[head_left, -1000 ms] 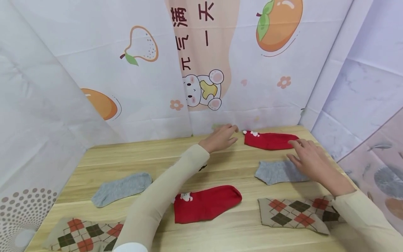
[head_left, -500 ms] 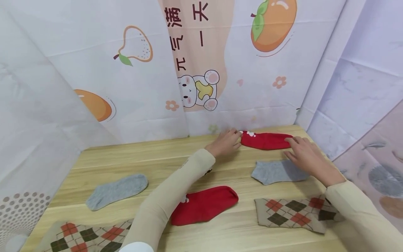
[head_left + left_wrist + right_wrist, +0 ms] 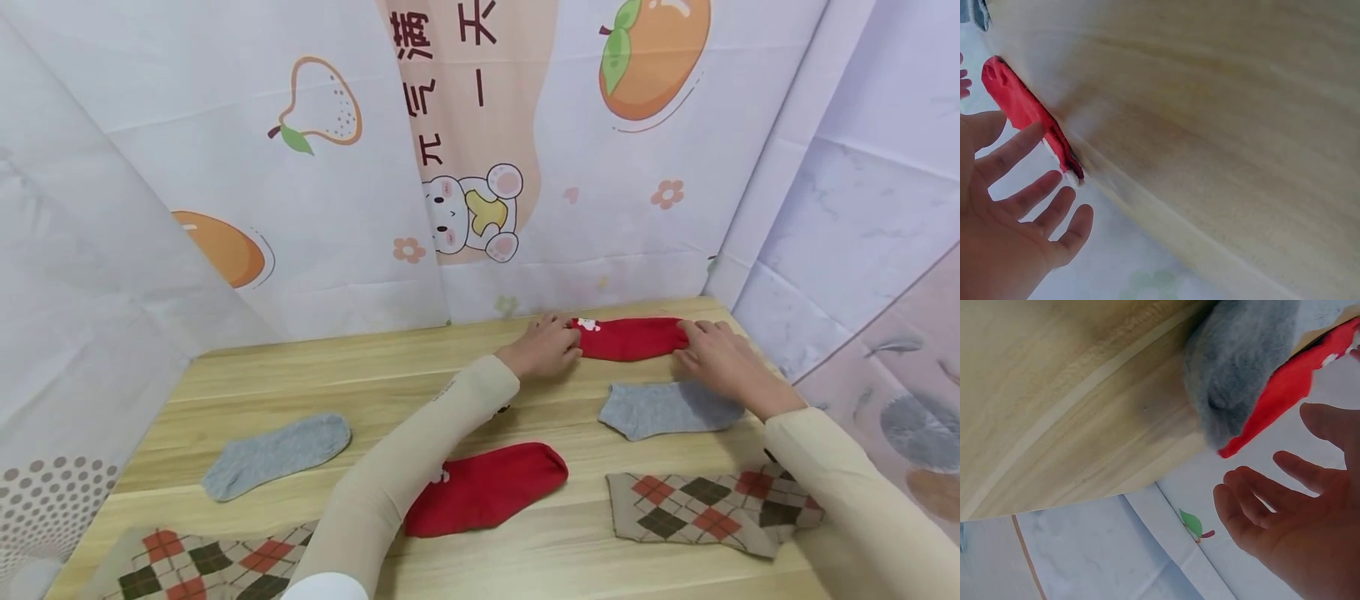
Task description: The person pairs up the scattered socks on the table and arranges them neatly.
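Observation:
In the head view, a red sock (image 3: pixel 632 338) with a white figure near its cuff lies along the back edge of the wooden table. My left hand (image 3: pixel 545 346) pinches its cuff end, fingers bent over the edge. At the toe end, my right hand (image 3: pixel 716 357) grips with fingertips and thumb. A light grey sock (image 3: pixel 667 410) lies just in front, close under the right hand. Both wrist views show the fingers curved towards the red sock (image 3: pixel 1019 103). A second red sock (image 3: pixel 491 490) is partly covered by the left sleeve.
Another grey sock (image 3: pixel 277 454) lies at the left. One argyle sock (image 3: pixel 697 508) is at the front right, and another argyle sock (image 3: pixel 202 567) at the front left, partly behind the left forearm. A printed cloth wall (image 3: pixel 337 208) rises directly behind the table (image 3: pixel 300 367).
My left hand has moved right to the back red sock's cuff, and the right hand has closed on its toe. That sock has shifted slightly left and towards me.

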Motion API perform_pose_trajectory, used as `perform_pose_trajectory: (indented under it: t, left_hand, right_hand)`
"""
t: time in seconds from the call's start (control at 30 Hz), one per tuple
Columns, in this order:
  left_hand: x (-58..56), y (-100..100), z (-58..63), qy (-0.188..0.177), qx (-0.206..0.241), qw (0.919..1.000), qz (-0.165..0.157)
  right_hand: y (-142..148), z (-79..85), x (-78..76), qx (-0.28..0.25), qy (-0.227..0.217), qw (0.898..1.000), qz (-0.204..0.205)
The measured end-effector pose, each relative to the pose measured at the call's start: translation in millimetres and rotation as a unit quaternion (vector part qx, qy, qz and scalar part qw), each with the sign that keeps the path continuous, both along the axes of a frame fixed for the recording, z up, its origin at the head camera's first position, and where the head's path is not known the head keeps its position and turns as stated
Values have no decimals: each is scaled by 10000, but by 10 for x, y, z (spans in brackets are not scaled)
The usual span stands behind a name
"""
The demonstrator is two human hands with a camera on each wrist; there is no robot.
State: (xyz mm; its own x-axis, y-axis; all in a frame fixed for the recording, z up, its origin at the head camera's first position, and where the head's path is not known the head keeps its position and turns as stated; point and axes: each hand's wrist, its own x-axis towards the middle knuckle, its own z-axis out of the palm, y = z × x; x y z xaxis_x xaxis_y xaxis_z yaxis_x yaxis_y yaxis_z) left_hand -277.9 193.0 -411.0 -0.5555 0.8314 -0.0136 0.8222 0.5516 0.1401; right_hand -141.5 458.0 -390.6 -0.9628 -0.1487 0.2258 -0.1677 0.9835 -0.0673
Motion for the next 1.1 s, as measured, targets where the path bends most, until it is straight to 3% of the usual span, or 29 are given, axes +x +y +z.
perform_pose_trajectory:
  t: [0.27, 0.53, 0.87, 1.1]
  left_hand:
    - [-28, -22, -18, -78, 27, 9999, 87]
    - [-67, -40, -53, -47, 201, 9998, -78]
    - [-102, -61, -7, 125, 211, 9991, 332]
    - [-187, -94, -15, -398, 357, 9979, 372]
  right_hand:
    - [-15, -15, -123, -120, -318, 9992, 232]
    - [36, -96, -276, -323, -453, 9980, 309]
    - [50, -97, -357, -407, -841, 9956, 45]
    - [17, -69, -355, -501, -606, 9968, 109]
